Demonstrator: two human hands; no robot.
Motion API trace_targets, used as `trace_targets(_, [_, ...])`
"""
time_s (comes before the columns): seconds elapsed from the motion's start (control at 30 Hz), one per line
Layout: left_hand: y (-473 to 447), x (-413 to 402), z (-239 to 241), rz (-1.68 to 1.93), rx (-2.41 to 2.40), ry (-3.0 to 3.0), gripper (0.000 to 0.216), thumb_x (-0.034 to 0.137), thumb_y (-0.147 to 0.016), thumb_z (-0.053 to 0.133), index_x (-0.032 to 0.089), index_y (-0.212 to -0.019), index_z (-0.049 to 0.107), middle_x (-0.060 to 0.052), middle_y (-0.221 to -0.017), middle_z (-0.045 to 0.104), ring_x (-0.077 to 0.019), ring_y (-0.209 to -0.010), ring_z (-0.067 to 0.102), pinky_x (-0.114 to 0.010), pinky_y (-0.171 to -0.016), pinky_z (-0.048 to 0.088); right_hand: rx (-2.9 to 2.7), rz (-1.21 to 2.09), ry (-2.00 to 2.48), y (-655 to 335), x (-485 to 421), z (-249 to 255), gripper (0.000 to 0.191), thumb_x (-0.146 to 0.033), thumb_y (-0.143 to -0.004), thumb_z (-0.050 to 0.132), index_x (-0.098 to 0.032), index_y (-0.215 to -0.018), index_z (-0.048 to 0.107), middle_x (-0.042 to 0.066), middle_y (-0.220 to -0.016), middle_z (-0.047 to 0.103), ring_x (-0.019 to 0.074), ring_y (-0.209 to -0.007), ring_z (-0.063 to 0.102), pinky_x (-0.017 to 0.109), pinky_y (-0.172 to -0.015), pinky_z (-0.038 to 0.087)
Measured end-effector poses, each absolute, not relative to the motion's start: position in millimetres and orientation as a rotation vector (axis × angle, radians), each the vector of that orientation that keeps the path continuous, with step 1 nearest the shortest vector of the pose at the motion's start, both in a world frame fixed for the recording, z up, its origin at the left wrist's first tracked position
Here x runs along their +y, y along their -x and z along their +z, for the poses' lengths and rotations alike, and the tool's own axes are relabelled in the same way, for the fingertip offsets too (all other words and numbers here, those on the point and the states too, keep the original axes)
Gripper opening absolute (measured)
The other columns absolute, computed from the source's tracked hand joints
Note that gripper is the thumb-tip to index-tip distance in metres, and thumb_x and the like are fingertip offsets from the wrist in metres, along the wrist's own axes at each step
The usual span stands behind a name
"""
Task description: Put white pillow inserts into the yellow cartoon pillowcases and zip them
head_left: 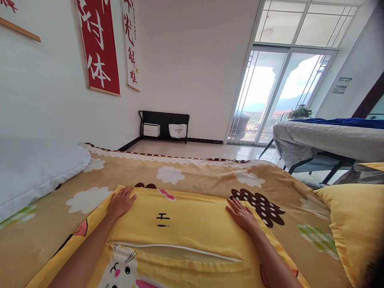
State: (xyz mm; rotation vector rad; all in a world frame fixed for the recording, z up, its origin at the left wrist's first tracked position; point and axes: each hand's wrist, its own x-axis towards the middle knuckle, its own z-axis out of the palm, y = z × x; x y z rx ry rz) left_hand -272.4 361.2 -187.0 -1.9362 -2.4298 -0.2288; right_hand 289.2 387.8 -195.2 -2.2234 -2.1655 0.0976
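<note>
A yellow pillowcase (198,224) lies spread flat on a tan blanket (204,172) with a cloud pattern. It bears a "Hi" print and a white rabbit (121,266) near my side. A long slit (186,254) with a white edge runs across its middle, partly gaping. My left hand (121,202) rests flat on its far left corner, fingers stretched out. Near the far right corner, my right hand (241,214) is also laid flat on the cloth with the fingers extended. Neither hand grips anything. The near end of the pillowcase is cut off by the frame.
A white pillow (45,172) lies at the left, and a plump yellow pillow (357,224) at the right. Beyond the bed stands a black low rack (165,119) by the wall. A plastic-covered table (330,138) stands at the right near glass sliding doors (279,92).
</note>
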Motion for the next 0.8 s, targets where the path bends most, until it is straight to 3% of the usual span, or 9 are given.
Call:
trace_targets(0.13, [314, 355, -184, -0.212, -2.52, 1.807, 0.064, 0.049, -0.093, 0.025, 0.018, -0.149, 0.033, -0.009, -0.156, 0.028, -0.027, -0.143, 0.027, -0.056, -0.113, 0.019, -1.959, 0.014, 2.391, -317, 384, -187, 0.062, -0.049, -0.092, 0.027, -0.026, -0.148, 0.034, 0.003, -0.156, 0.025, 0.0201, -0.145, 0.017, 0.047, -0.117, 0.012])
trace_targets(0.27, [283, 348, -164, -0.287, -2.359, 1.78, 0.057, 0.034, -0.092, 0.03, 0.009, -0.142, 0.045, -0.018, -0.152, 0.033, -0.0339, -0.142, 0.027, -0.063, -0.112, 0.007, -1.947, -0.014, 2.29, -263, 377, -162, 0.057, -0.03, -0.091, 0.028, -0.008, -0.141, 0.045, 0.02, -0.149, 0.036, 0.0341, -0.142, 0.023, 0.062, -0.112, 0.004])
trace_targets(0.37, [204, 340, -154, -0.426, -1.944, 2.277, 0.056, 0.023, -0.091, 0.029, 0.005, -0.142, 0.043, -0.021, -0.15, 0.035, -0.0331, -0.142, 0.027, -0.059, -0.115, 0.007, -2.221, 0.03, 1.934, -177, 367, -156, 0.055, -0.028, -0.094, 0.024, -0.011, -0.141, 0.046, 0.012, -0.149, 0.04, 0.0246, -0.142, 0.027, 0.044, -0.117, 0.014])
trace_targets(0.43, [145, 337, -158, -0.393, -1.75, 2.513, 0.053, 0.03, -0.092, 0.034, 0.021, -0.144, 0.043, -0.007, -0.149, 0.042, -0.0201, -0.139, 0.035, -0.039, -0.117, 0.018, -2.42, 0.111, 1.627, -120, 358, -160, 0.051, -0.035, -0.094, 0.03, -0.025, -0.142, 0.046, -0.001, -0.148, 0.043, 0.0166, -0.139, 0.032, 0.03, -0.114, 0.022])
trace_targets(0.47, [119, 337, -164, -0.387, -1.692, 2.58, 0.053, 0.031, -0.094, 0.033, 0.022, -0.145, 0.04, -0.005, -0.149, 0.041, -0.0171, -0.139, 0.035, -0.035, -0.116, 0.021, -2.468, 0.138, 1.517, -97, 354, -163, 0.05, -0.035, -0.094, 0.03, -0.03, -0.141, 0.046, -0.005, -0.147, 0.043, 0.0147, -0.138, 0.034, 0.027, -0.113, 0.024])
trace_targets(0.57, [78, 343, -183, -0.471, -1.789, 2.619, 0.054, 0.032, -0.097, 0.026, 0.014, -0.147, 0.035, -0.012, -0.151, 0.039, -0.0203, -0.139, 0.035, -0.042, -0.113, 0.024, -2.467, 0.175, 1.419, -64, 349, -171, 0.051, -0.033, -0.096, 0.024, -0.031, -0.143, 0.043, -0.004, -0.148, 0.042, 0.0171, -0.139, 0.033, 0.032, -0.114, 0.024])
trace_targets(0.7, [102, 352, -193, -0.448, -2.02, 2.451, 0.056, 0.047, -0.096, 0.029, 0.022, -0.146, 0.039, -0.009, -0.153, 0.035, -0.0256, -0.142, 0.027, -0.051, -0.114, 0.016, -2.357, 0.194, 1.6, -92, 363, -177, 0.058, -0.049, -0.095, 0.025, -0.024, -0.145, 0.041, 0.005, -0.152, 0.034, 0.0258, -0.141, 0.027, 0.045, -0.115, 0.021])
trace_targets(0.8, [146, 352, -188, -0.388, -2.148, 2.344, 0.059, 0.049, -0.095, 0.028, 0.023, -0.147, 0.038, -0.008, -0.155, 0.028, -0.0266, -0.144, 0.024, -0.054, -0.116, 0.012, -2.263, 0.198, 1.793, -139, 370, -180, 0.063, -0.054, -0.094, 0.024, -0.024, -0.147, 0.038, 0.006, -0.155, 0.027, 0.0246, -0.143, 0.023, 0.046, -0.116, 0.019])
